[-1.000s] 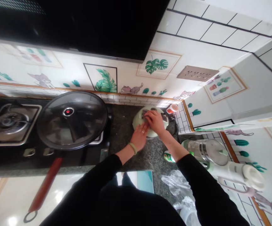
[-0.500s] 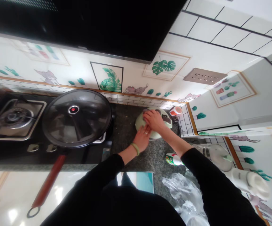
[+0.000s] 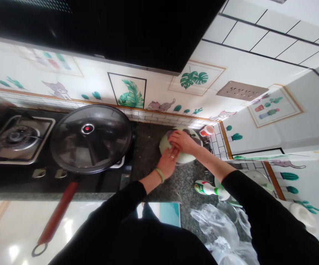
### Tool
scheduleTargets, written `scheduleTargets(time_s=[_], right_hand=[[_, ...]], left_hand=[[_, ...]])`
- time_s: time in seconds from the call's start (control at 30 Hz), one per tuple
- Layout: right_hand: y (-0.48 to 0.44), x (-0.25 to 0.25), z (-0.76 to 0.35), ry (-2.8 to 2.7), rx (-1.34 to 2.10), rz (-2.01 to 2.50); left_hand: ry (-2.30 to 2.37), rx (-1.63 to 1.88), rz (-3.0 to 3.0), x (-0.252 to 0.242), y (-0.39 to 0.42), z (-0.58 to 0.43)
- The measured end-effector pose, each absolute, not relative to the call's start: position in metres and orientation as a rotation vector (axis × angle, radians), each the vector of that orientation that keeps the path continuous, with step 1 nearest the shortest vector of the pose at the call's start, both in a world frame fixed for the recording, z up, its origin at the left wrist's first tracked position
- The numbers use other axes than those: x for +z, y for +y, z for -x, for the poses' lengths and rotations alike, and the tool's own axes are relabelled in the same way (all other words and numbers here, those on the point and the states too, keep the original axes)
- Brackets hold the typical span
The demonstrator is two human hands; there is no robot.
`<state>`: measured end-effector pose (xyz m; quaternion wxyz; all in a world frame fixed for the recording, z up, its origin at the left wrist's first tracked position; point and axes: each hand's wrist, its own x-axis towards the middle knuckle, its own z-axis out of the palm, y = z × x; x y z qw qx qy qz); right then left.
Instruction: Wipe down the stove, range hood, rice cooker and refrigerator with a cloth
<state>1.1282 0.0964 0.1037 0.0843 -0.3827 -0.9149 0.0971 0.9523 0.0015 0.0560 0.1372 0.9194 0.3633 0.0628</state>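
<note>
A pale green round cooker (image 3: 188, 157) with a lid stands on the dark speckled counter (image 3: 148, 147) near the corner. My left hand (image 3: 167, 162), with a green bracelet at the wrist, lies against its near side, fingers stretched along the body. My right hand (image 3: 183, 141) rests on top of the lid, fingers curled over its dark handle part. Both sleeves are black.
A large pan with a glass lid (image 3: 91, 137) and a reddish handle (image 3: 56, 217) sits on the gas hob; a second burner (image 3: 16, 138) lies to the left. A small orange-lidded jar (image 3: 206, 130), a printed bottle (image 3: 206, 188), clear plastic bags (image 3: 220, 228) and a white appliance (image 3: 300, 211) crowd the right.
The view shifted slightly right and up. Both hands stay on the green cooker; my right hand slid a little across its lid.
</note>
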Motion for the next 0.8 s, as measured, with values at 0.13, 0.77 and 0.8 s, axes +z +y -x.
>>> scheduleTargets(time_s=[0.13, 0.77, 0.8], right_hand=[[0.095, 0.105, -1.126, -2.675, 0.281, 1.241], [0.098, 0.106, -1.116, -2.685, 0.356, 1.319], [0.098, 0.105, -1.116, -2.695, 0.38, 1.29]], left_hand=[[1.057, 0.17, -2.671, 0.056, 0.002, -0.952], [1.047, 0.148, -2.665, 0.053, 0.003, -0.953], [1.048, 0.157, -2.665, 0.052, 0.003, -0.953]])
